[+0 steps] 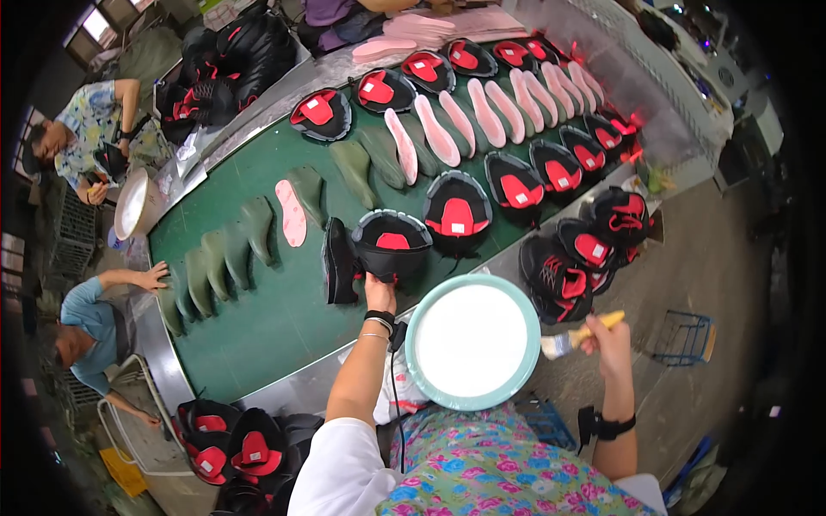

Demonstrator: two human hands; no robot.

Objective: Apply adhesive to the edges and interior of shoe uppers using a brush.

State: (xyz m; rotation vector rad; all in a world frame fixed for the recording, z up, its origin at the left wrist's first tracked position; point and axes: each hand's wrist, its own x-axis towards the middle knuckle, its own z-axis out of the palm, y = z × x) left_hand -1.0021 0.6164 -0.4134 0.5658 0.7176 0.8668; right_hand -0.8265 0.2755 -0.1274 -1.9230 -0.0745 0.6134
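My right hand (609,340) is closed around the yellow handle of a paintbrush (559,344), its pale bristles beside the rim of a wide, light-green basin (415,380) full of white liquid. Out over the table, my left hand (379,293) grips the near edge of a black shoe upper (404,258) with a red lining; some fingers are hidden behind it. Against that upper's left side, a black shoe (339,273) stands on the green table (284,344). Another upper (457,211) lies just right of it.
Green shoe lasts (237,254) and pink insoles (437,133) line the table, between rows of uppers (321,114). Piles of uppers sit at the right edge (564,275) and lower left (255,453). Two people (95,322) work at left, near a white bowl (138,205).
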